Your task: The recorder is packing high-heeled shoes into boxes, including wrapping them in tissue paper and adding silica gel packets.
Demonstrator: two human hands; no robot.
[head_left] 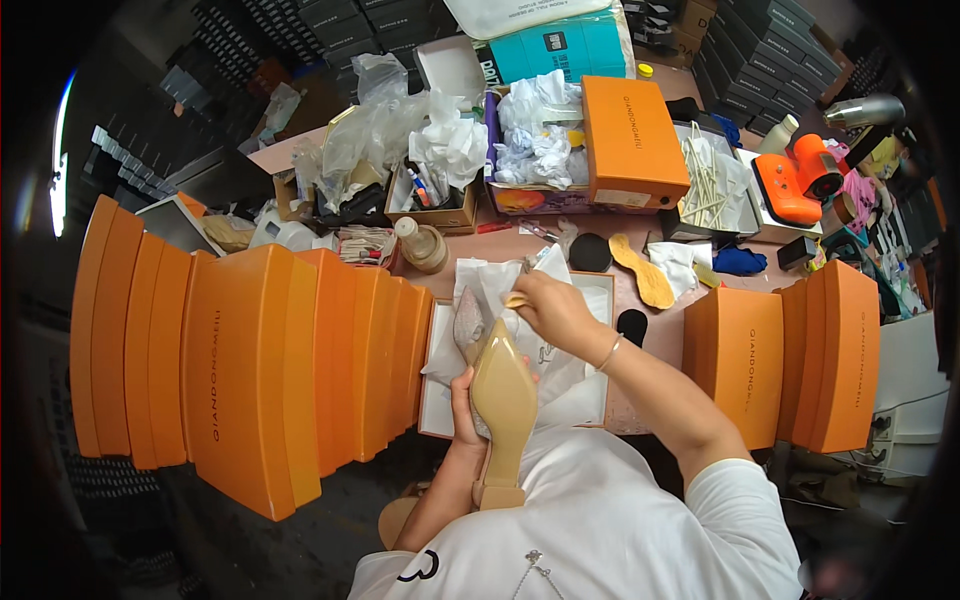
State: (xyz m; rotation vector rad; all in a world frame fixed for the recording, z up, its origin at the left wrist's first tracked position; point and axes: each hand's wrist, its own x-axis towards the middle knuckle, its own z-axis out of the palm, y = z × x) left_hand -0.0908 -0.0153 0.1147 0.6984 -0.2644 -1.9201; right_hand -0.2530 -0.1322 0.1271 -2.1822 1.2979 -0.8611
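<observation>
My left hand (464,415) is closed around a pointed shoe (503,385), its glossy beige sole and low block heel turned up toward me. A sparkly greyish pointed toe (468,318) shows just left of it, seemingly of a second shoe; how that one is held is hidden. Past the sole's tip, my right hand (553,312) pinches a small tan piece (515,300), too small to name. Beneath both hands lies a white open box (597,400) with white tissue paper (560,385) spread in it.
Orange shoe boxes (250,380) stand in a row at left, with more orange boxes (735,365) at right. Behind are a brown-capped bottle (422,246), a yellow insole-shaped piece (643,270), a black round pad (590,252), a paper-filled box (540,185) and an orange device (785,190).
</observation>
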